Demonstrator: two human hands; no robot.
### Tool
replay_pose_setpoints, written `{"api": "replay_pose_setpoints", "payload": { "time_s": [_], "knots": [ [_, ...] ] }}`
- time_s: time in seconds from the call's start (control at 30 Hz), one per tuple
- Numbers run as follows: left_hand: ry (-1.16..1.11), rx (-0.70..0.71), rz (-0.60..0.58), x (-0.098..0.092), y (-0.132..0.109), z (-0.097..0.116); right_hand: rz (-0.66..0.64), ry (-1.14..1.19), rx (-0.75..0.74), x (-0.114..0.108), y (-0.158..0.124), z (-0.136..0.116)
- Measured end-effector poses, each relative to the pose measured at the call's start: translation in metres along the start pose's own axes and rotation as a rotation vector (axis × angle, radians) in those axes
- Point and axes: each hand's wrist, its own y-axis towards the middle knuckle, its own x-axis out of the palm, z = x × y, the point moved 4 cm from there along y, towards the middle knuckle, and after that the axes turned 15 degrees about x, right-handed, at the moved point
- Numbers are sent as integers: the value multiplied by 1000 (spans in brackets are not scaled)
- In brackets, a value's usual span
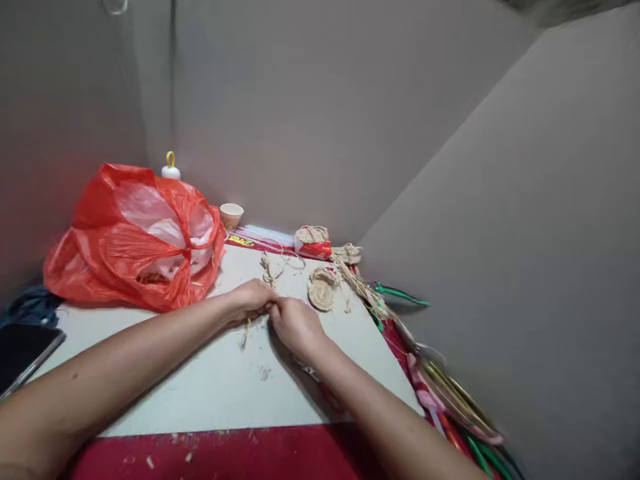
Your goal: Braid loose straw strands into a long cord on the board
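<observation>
At the left edge of the frame, low down, we see a dark phone (25,353) lying near a bunched dark blue cloth (33,307). Next we come to a large red plastic bag (107,267), knotted and bulging, with paler plastic showing through it; behind its top stands a white object with a yellow loop (171,171), partly hidden from us. A paper cup (231,218) stands just right of the bag, and pale thin strips (267,235) run from there along the far edge of the white board (200,393) that covers much of our red desk (240,457).

Near the centre of the frame our hands are together. The left hand (254,298) is clamped on a straw cord (269,272), which sticks out above the fingers and below them; the right hand (299,327) is curled against it, pinching at the same cord, though we cannot make out its fingertips. A red-handled tool (330,398) lies partly hidden under the right forearm.

Farther right we find a small woven straw piece (321,293) on the board and, behind it, straw in a red wrapper (313,243). Beside that rest a straw bundle (346,253), then green-handled pliers (403,295), and at lower right a blurred heap of long, coloured items (460,403)
</observation>
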Motion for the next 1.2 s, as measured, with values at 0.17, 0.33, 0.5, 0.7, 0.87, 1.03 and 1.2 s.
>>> {"api": "replay_pose_setpoints", "payload": {
  "time_s": [0.17,0.33,0.5,0.7,0.87,1.03,1.2],
  "knots": [
    [26,0,-41,-4,-2,3,1,-8,-35,-4,-23,-14],
    [43,19,-65,-5,-4,4,-49,155,-139,-34,-35,2],
    [57,50,-100,-8,-5,6,-150,749,33,-38,7,28],
    [84,81,-148,-11,-4,10,-635,922,20,6,24,12],
    [173,112,-199,-10,-4,15,-788,1046,39,18,26,18],
    [376,200,-178,-11,-4,23,-899,1176,33,22,29,22],
    [543,220,-161,-9,-6,33,-906,1294,55,21,28,18]
  ]
}}
